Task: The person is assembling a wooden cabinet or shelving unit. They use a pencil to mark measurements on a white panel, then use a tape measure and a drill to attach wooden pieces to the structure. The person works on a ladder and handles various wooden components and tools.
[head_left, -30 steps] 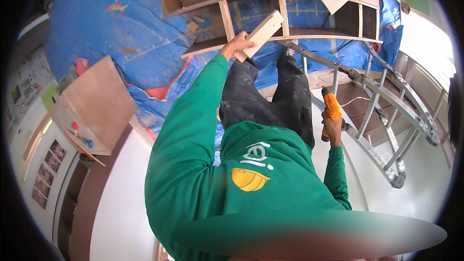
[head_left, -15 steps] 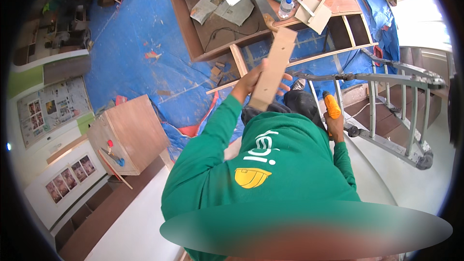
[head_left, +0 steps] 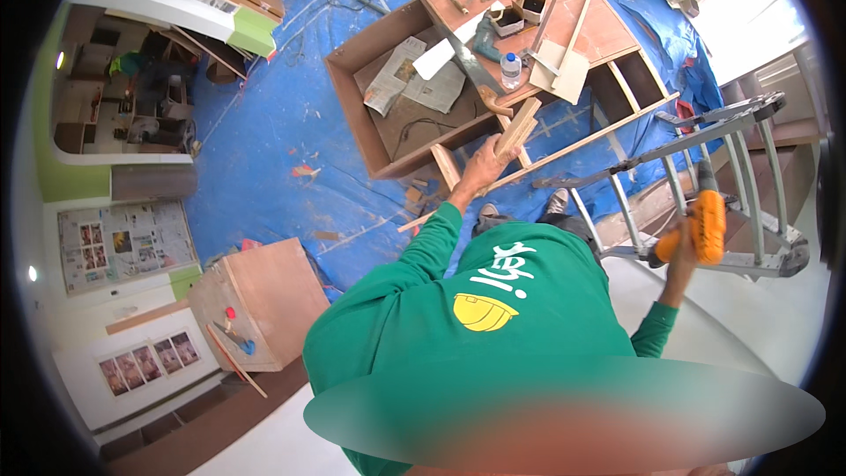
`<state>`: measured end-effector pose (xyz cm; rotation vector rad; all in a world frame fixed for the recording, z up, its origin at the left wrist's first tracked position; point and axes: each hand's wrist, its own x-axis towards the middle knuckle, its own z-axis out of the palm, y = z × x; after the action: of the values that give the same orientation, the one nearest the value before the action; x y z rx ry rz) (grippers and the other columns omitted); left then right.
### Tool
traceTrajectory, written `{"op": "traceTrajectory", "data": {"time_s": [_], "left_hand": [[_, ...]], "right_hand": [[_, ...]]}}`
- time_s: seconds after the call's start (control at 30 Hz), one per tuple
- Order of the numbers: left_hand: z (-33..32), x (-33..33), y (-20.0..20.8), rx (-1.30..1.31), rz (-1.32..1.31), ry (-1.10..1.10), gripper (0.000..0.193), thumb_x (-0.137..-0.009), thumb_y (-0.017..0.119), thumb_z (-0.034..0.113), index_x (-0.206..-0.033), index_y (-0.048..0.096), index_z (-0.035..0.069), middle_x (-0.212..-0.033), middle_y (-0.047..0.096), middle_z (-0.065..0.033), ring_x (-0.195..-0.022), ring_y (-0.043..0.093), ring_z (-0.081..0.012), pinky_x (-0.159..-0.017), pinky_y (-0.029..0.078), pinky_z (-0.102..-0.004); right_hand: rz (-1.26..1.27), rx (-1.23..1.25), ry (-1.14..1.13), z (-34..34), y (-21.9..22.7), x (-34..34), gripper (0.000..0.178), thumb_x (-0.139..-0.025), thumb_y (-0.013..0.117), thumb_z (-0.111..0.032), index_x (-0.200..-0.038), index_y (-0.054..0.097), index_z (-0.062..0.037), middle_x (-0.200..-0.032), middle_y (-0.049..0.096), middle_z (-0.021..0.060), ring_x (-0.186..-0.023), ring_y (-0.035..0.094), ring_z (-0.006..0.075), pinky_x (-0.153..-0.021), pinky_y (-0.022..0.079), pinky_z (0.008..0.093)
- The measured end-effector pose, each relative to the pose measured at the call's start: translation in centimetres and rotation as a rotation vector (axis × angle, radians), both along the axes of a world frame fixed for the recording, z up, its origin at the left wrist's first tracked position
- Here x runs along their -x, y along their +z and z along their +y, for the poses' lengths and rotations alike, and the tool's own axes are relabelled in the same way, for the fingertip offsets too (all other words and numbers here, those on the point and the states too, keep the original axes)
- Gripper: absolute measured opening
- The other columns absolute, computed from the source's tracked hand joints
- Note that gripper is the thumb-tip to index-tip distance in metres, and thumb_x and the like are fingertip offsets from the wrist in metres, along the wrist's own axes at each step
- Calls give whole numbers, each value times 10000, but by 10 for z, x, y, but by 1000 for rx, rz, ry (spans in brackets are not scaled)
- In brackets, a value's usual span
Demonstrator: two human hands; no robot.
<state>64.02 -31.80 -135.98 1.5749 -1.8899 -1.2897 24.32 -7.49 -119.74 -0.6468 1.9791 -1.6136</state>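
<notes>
My left hand [head_left: 483,164] is closed round a short light-brown wooden board [head_left: 520,127], now seen nearly edge-on, in front of the cabinet frame. Off to the right, my right hand [head_left: 679,254] grips an orange cordless drill [head_left: 708,227], raised beside the metal ladder [head_left: 696,137] with its front end pointing away from me. Beyond the board lies a handsaw [head_left: 483,79], its wooden handle toward me.
A large brown cabinet carcass [head_left: 359,106] lies on blue sheeting [head_left: 256,185], with a bottle [head_left: 510,70], a green power tool [head_left: 485,38] and offcuts on its panel. A wooden box unit [head_left: 273,291] stands left. Another person [head_left: 145,79] is at far left.
My left hand has turned the board from its broad face to its edge. The drill has come up and out to the right in my right hand. The view has shifted.
</notes>
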Motion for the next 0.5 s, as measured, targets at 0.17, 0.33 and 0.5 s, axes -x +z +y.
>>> {"op": "traceTrajectory", "data": {"time_s": [0.17,0.33,0.5], "left_hand": [[6,-40,-6,-289,215,-68,991,-772,908,537,-1472,498,-33,-1326,667,-226,-1205,658,-294,-1032,515,-402],[2,-77,-19,-191,82,-209,894,-821,889,401,-1483,476,-34,-1286,672,-221,-1165,662,-285,-1024,520,-393],[-16,-77,-28,-245,108,-352,822,-858,847,357,-1500,475,5,-1302,676,-209,-1179,666,-279,-1026,516,-403]], "right_hand": [[69,117,-222,34,70,-43,172,-995,653,-73,-1159,608,-44,-860,596,9,-786,607,97,-729,527,282],[262,161,-360,65,128,-98,245,-958,658,-15,-1195,595,-14,-986,598,43,-777,623,128,-762,554,312],[412,224,-495,97,176,-152,265,-927,632,39,-1187,604,-1,-1029,603,64,-773,642,148,-817,574,374]]}}
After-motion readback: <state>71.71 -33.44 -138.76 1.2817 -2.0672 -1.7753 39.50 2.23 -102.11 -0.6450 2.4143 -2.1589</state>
